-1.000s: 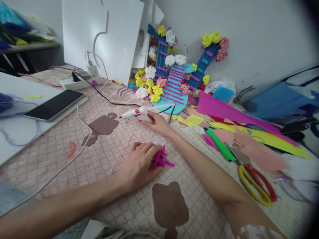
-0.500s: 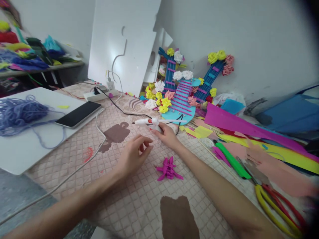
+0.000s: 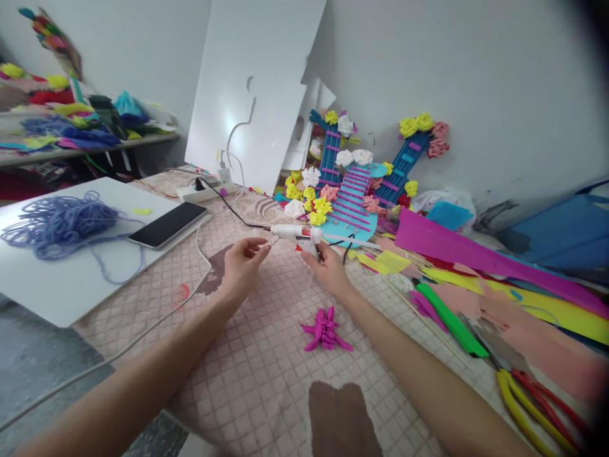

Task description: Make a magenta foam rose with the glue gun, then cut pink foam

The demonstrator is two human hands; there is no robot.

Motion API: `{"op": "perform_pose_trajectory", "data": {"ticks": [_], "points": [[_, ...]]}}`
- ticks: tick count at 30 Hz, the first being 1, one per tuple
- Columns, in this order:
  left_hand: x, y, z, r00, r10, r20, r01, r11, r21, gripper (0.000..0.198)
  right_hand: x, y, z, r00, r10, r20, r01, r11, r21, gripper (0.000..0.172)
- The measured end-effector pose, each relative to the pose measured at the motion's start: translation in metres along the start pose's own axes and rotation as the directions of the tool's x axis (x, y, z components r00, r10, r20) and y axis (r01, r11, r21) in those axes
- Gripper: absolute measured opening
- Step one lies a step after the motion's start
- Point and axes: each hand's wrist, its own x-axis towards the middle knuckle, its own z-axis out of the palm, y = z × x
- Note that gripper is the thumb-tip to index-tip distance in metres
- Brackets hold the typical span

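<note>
A white hot glue gun is gripped at its handle by my right hand, its nozzle pointing left and a clear glue stick sticking out of its back. My left hand is at the nozzle end, fingers curled and thumb and fingertips drawn together beside a thin wire loop under the nozzle. Whether the fingertips hold anything is too small to tell. A magenta crumpled-paper flower lies on the table between my forearms.
A phone and blue yarn lie on a white board to the left. Paper-flower decorations lean at the back wall. Scissors, a green cutter and coloured paper are at the right. A white cable crosses the table.
My left hand has moved forward to the nozzle, and its thumb and fingers have come closer together. My right hand still holds the glue gun. The view has shifted slightly left.
</note>
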Motion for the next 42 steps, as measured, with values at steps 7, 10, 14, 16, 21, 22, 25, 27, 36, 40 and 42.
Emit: {"op": "perform_pose_trajectory", "data": {"ticks": [7,10,14,16,21,22,25,27,36,40,42], "points": [[0.001,0.001,0.005,0.997,0.064,-0.046,-0.064,0.998,-0.012,0.026,-0.003,-0.008,0.003,0.999,0.034,-0.001,-0.034,0.998,0.046,0.036],[0.001,0.001,0.005,0.997,0.074,-0.036,-0.074,0.997,-0.004,0.024,-0.004,-0.009,0.004,0.999,0.042,0.010,-0.042,0.998,0.056,0.034],[0.001,0.002,0.006,0.996,0.078,-0.036,-0.078,0.997,0.000,0.015,-0.004,-0.009,0.004,0.999,0.052,0.014,-0.052,0.997,0.059,0.033],[0.000,0.003,0.006,0.996,0.077,-0.040,-0.078,0.997,-0.007,0.013,-0.005,-0.009,0.005,0.998,0.059,0.009,-0.059,0.997,0.054,0.031],[0.001,0.004,0.006,0.994,0.062,-0.093,-0.066,0.997,-0.042,0.011,-0.005,-0.007,0.005,0.996,0.083,-0.019,-0.082,0.996,0.045,0.029],[0.002,0.003,0.005,0.993,0.050,-0.104,-0.056,0.997,-0.054,0.012,-0.005,-0.006,0.005,0.996,0.085,-0.025,-0.084,0.995,0.048,0.029],[0.006,0.001,0.003,0.994,-0.001,-0.110,-0.010,0.995,-0.104,0.015,-0.003,-0.003,0.004,0.996,0.086,-0.039,-0.084,0.995,0.062,0.031],[0.008,0.000,0.002,0.994,-0.035,-0.100,0.022,0.991,-0.134,0.017,-0.003,-0.002,0.002,0.995,0.085,-0.043,-0.083,0.995,0.064,0.031],[0.027,0.013,-0.009,0.990,-0.070,-0.119,0.054,0.990,-0.132,0.022,-0.003,-0.001,0.000,0.996,0.060,-0.061,-0.060,0.998,0.011,0.035],[0.050,0.018,-0.020,0.984,0.026,-0.178,-0.025,1.000,0.008,0.017,-0.005,-0.001,-0.007,0.996,0.058,-0.070,-0.061,0.997,-0.042,0.036],[0.061,0.018,-0.021,0.981,0.066,-0.180,-0.050,0.995,0.090,0.019,-0.007,0.000,-0.013,0.996,0.057,-0.069,-0.061,0.996,-0.064,0.037]]}}
